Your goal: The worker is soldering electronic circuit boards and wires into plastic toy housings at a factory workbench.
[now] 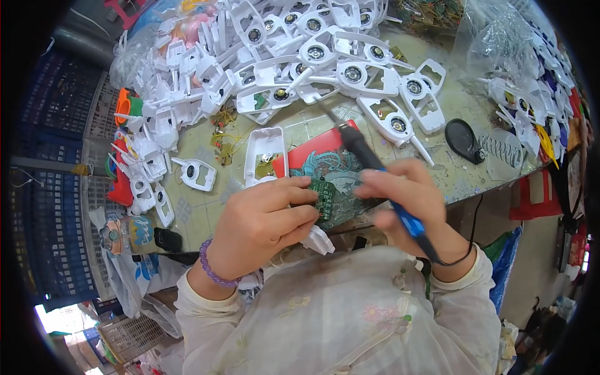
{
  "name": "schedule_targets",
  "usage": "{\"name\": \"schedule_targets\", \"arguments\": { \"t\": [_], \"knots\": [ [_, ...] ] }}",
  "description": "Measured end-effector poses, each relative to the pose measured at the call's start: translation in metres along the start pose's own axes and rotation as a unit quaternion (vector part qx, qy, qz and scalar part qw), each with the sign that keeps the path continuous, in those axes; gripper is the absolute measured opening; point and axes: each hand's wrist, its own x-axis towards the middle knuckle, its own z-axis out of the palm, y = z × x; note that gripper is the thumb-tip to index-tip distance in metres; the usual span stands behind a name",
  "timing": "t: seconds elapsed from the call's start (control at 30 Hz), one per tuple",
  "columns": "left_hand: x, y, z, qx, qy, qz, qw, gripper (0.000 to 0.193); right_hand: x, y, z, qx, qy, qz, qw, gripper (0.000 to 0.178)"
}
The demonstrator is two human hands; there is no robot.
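My right hand (409,194) is closed around a soldering iron (364,151) with a black and blue handle. Its tip points up and away, apart from the board. My left hand (265,209) pinches a small green circuit board (324,199) at its left edge with the fingertips. A white plastic housing (267,140) lies just beyond the left knuckles, its near end hidden by the hand. Below the left fingers, a white plastic end piece (320,240) sticks out. Under the board is a dark patterned mat (334,169), over a red flat piece (320,148).
White housings with round speakers (315,53) are heaped across the far side. Thin wired boards (225,137) lie left of centre. A black oval holder with a coiled spring stand (464,140) sits at right. A jar (128,234) stands near the left edge. The iron's cord (472,231) hangs right.
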Motion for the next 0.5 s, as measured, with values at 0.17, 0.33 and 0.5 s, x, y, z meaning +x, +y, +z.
{"name": "schedule_targets", "arguments": {
  "t": [0.17,0.33,0.5],
  "knots": [
    [0.002,0.004,-0.001,0.010,-0.003,-0.004,1.000,0.016,-0.024,0.003,-0.023,0.006,0.173,-0.053,0.983,0.052],
    [0.002,0.008,0.001,0.020,-0.007,-0.019,1.000,0.017,-0.045,-0.001,-0.025,0.076,0.260,-0.072,0.960,0.044],
    [0.001,0.015,0.002,0.045,-0.003,-0.040,0.998,0.018,-0.054,-0.004,-0.027,0.098,0.181,-0.074,0.976,0.041]
  ]
}}
